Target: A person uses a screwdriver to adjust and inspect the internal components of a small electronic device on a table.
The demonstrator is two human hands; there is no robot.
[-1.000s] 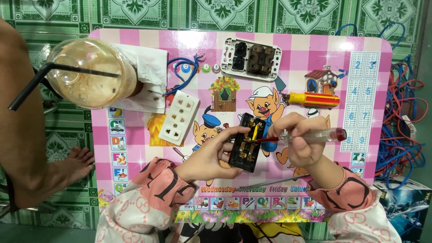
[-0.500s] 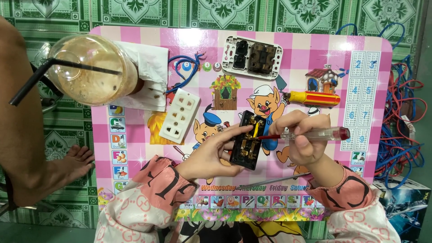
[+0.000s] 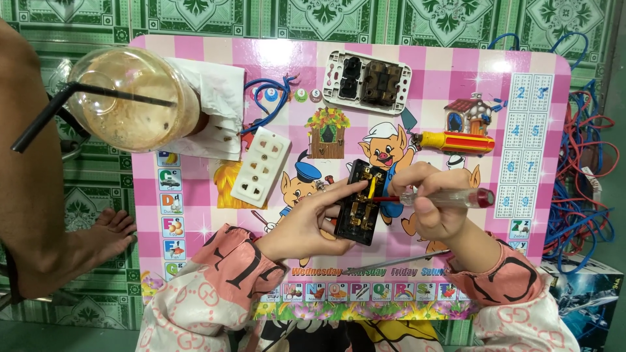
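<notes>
Black switch module (image 3: 360, 202) held at worktop (image 3: 195, 215) centre, pinched by left hand (image 3: 306, 221), fingers along its left edge. Clear-handled screwdriver (image 3: 443, 197) gripped in closed right hand (image 3: 433, 208), tip set into module from 3 o'clock. White socket (image 3: 261, 167) lies at 9 o'clock of module, well apart. Orange screwdriver (image 3: 456, 141) at 2 o'clock. Switch plate (image 3: 368, 81) at 12 o'clock. Cup (image 3: 127, 98) at 10 o'clock, on tissue (image 3: 218, 85).

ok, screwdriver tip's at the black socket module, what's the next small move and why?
Probably seat the tip squarely in the terminal screw and turn. The right hand holds the clear-handled screwdriver level, its red shaft reaching the black socket module beside the yellow wire, while the left hand steadies the module. Whether the tip already sits in the screw cannot be told.
</notes>
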